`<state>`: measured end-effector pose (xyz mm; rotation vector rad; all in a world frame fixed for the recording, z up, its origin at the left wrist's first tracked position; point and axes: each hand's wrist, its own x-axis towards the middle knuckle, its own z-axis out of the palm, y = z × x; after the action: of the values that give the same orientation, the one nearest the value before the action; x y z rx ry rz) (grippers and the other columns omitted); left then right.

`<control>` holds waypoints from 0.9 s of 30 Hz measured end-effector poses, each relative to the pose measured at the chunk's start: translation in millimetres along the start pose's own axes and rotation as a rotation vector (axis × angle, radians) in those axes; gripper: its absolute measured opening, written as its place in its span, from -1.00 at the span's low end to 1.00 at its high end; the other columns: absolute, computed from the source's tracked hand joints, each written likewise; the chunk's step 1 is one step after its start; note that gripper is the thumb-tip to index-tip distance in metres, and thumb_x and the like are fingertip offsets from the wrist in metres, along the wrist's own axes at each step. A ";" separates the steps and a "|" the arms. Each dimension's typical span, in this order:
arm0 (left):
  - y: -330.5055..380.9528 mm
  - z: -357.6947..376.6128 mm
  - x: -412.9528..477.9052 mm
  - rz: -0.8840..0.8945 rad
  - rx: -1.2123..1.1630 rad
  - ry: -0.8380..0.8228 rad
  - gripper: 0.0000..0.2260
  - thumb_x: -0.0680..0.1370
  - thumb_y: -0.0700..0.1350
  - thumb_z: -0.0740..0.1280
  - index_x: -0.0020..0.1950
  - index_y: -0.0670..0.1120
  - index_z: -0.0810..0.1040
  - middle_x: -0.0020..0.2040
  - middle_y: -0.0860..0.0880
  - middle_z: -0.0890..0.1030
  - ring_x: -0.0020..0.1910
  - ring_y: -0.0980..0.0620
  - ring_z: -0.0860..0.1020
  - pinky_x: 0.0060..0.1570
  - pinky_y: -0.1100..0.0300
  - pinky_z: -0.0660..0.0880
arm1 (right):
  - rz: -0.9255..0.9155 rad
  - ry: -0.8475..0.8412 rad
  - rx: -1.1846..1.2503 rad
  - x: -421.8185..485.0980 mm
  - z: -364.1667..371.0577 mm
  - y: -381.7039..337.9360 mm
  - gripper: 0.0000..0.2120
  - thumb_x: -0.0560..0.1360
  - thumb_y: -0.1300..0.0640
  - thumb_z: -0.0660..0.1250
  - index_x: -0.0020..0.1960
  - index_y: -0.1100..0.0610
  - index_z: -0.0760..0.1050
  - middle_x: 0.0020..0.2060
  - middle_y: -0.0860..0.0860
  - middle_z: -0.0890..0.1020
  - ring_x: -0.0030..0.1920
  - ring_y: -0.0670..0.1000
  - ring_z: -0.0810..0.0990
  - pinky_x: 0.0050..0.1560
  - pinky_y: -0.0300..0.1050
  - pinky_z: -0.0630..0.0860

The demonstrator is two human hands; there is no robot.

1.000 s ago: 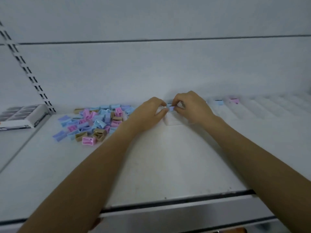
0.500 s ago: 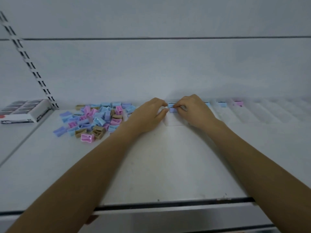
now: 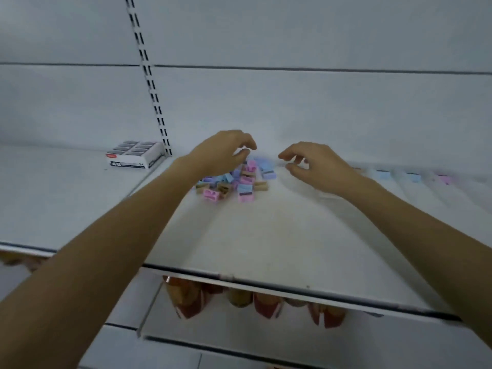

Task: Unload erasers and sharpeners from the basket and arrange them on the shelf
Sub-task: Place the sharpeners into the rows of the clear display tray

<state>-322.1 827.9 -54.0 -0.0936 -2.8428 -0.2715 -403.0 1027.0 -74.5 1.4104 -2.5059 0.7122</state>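
Note:
A loose pile of small sharpeners (image 3: 237,182), pink, blue and tan, lies on the white shelf (image 3: 266,241) near its back wall. My left hand (image 3: 223,153) hovers over the pile's back left part, fingers loosely curled, holding nothing that I can see. My right hand (image 3: 311,166) hovers just right of the pile, fingers relaxed and empty. Along the back at the right, a few blue sharpeners (image 3: 383,174) and a pink one (image 3: 444,179) stand in a spaced row. No basket is in view.
A white box of erasers (image 3: 133,157) sits at the back of the neighbouring shelf on the left, beside a slotted upright (image 3: 149,83). Below the shelf's front edge, red and tan packets (image 3: 253,302) show on a lower level.
Both hands have left the spot where they were pinching a blue sharpener and moved left towards the pile. The view has swung right and dipped, so the pile sits nearer the middle.

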 end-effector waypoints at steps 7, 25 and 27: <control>-94.9 -30.2 -56.8 -0.105 0.081 -0.099 -0.73 0.55 -0.29 0.17 0.20 -0.13 0.51 0.18 -0.11 0.55 0.13 -0.04 0.49 0.10 0.20 0.33 | -0.107 -0.125 -0.016 57.7 36.8 -80.4 -0.76 0.53 0.17 0.24 0.18 0.11 0.51 0.00 -0.02 0.56 -0.11 -0.04 0.49 -0.07 -0.19 0.40; -163.8 5.2 -46.2 0.034 -0.167 -0.108 -0.63 0.53 -0.28 0.21 0.34 -0.18 0.36 0.27 -0.17 0.45 0.21 -0.11 0.43 0.15 0.17 0.33 | 0.213 -0.116 -0.136 101.0 96.6 -133.4 -0.76 0.51 0.18 0.26 0.16 0.13 0.53 0.06 0.08 0.57 0.00 0.00 0.46 -0.08 -0.26 0.27; -162.7 11.2 -50.4 0.037 -0.225 -0.044 -0.62 0.51 -0.31 0.21 0.33 -0.21 0.37 0.25 -0.21 0.46 0.21 -0.13 0.43 0.17 0.13 0.34 | 0.219 -0.087 -0.097 105.2 99.3 -137.1 -0.76 0.50 0.19 0.27 0.16 0.13 0.53 0.06 0.07 0.58 -0.02 -0.03 0.45 -0.08 -0.29 0.26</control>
<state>-291.5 668.8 -107.6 -0.2001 -2.8398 -0.5867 -336.2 839.3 -77.4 1.1716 -2.7514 0.5658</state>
